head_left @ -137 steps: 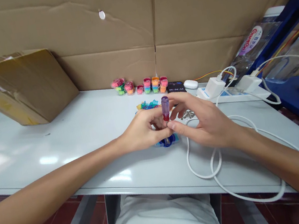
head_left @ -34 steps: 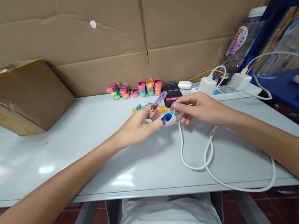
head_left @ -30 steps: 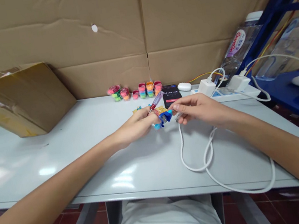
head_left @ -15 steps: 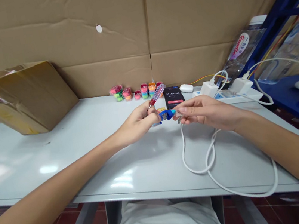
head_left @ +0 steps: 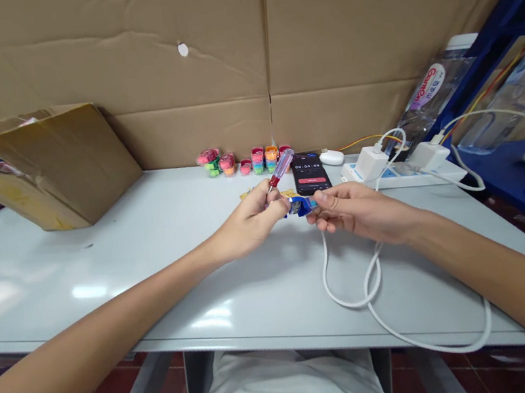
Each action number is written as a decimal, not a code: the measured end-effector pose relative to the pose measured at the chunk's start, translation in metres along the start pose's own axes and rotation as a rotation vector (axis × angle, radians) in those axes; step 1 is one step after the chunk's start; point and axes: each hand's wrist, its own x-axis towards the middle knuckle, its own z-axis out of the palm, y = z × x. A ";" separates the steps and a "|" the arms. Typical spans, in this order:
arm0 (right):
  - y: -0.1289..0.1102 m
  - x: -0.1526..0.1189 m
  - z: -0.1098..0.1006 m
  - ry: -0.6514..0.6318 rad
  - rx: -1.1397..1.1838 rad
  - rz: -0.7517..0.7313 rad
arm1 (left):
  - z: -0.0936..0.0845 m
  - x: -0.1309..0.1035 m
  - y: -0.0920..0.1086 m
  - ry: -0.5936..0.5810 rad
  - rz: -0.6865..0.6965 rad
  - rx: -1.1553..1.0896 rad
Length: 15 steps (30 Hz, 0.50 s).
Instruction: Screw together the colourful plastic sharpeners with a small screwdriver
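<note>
My left hand (head_left: 251,219) is closed around a screwdriver (head_left: 282,167) with a clear and red handle, which points up and to the right. The same fingers grip one side of a small blue object (head_left: 300,205). At the object's right end, the thumb and fingers of my right hand (head_left: 359,208) are pinched on it. Both hands are above the grey table (head_left: 257,290). A white cable (head_left: 325,259) hangs from near my right fingertips down to the table; whether they touch it is hidden.
A phone (head_left: 310,173) showing a timer lies behind the hands, beside a white case (head_left: 332,157). Several colourful small pieces (head_left: 258,160) line the cardboard wall. A power strip (head_left: 403,175) with chargers sits right, a cardboard box (head_left: 83,165) left.
The view has shifted slightly. My right hand has come a little lower and closer to the blue object, whose right end now shows less between the hands. Both hands keep their grip.
</note>
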 end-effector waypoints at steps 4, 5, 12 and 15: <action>0.002 -0.001 0.010 0.042 0.120 0.041 | 0.005 -0.003 -0.004 0.056 0.066 0.101; 0.002 -0.001 0.012 0.046 0.159 0.053 | 0.006 -0.004 -0.005 0.070 0.083 0.119; 0.006 -0.002 0.019 0.060 0.237 0.051 | 0.009 -0.004 -0.007 0.110 0.161 0.183; 0.005 -0.002 0.018 0.056 0.169 0.044 | 0.007 -0.002 -0.005 0.086 0.127 0.144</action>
